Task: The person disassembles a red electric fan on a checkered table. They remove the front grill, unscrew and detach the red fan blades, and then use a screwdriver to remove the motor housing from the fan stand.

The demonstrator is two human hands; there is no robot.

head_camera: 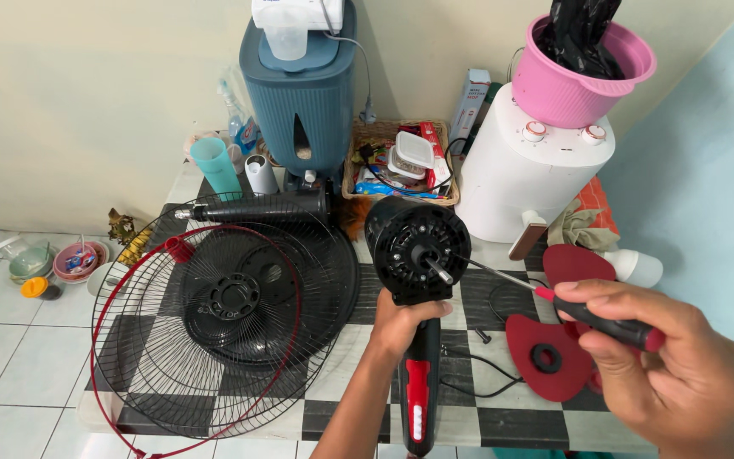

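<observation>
My left hand (403, 323) grips the neck of a black fan motor housing (416, 246), just below the round head with its bare shaft pointing toward me. A black and red fan stem (419, 387) runs down from it. My right hand (664, 365) holds a screwdriver (554, 302) with a black and red handle; its thin metal tip reaches the motor's right side. Under my right hand lies a red fan blade (545, 357) on the checkered table (503, 425).
Two wire fan grilles (223, 306), one red-rimmed, lie on the table's left. Behind stand a blue dispenser (303, 102), a basket of small items (397, 161), a white appliance (537, 170) topped by a pink basket (584, 72). Bowls (53, 263) sit on the floor at left.
</observation>
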